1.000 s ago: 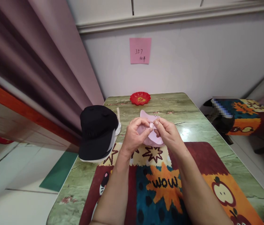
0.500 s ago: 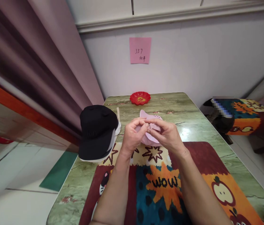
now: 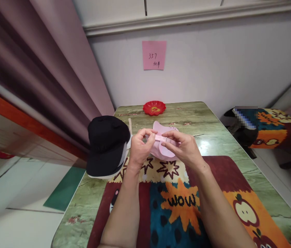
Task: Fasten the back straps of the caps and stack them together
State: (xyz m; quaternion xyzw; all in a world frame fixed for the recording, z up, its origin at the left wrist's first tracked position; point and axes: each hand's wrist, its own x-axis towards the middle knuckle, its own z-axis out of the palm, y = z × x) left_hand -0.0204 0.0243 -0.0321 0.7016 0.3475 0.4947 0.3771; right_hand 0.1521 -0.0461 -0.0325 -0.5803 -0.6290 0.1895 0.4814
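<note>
A pink cap (image 3: 166, 151) is between my hands over the table, its back strap (image 3: 160, 138) stretched level from one hand to the other. My left hand (image 3: 142, 146) pinches the strap's left part between thumb and fingers. On the other side, my right hand (image 3: 180, 144) grips the strap near its right end with thumb and forefinger. Part of the cap's crown is hidden behind my fingers. To the left of my left hand, a black cap (image 3: 106, 141) rests at the table's edge with something white beneath it.
A red scalloped dish (image 3: 154, 108) stands at the back of the green marbled table (image 3: 194, 115). Across the front lies a colourful mat (image 3: 176, 206) with "WOW" on it. A curtain (image 3: 65, 69) hangs at left; a pink note (image 3: 154, 55) is on the wall.
My left hand has moved a little left, away from my right hand. More of the pink strap now shows between them. My right hand has hardly moved.
</note>
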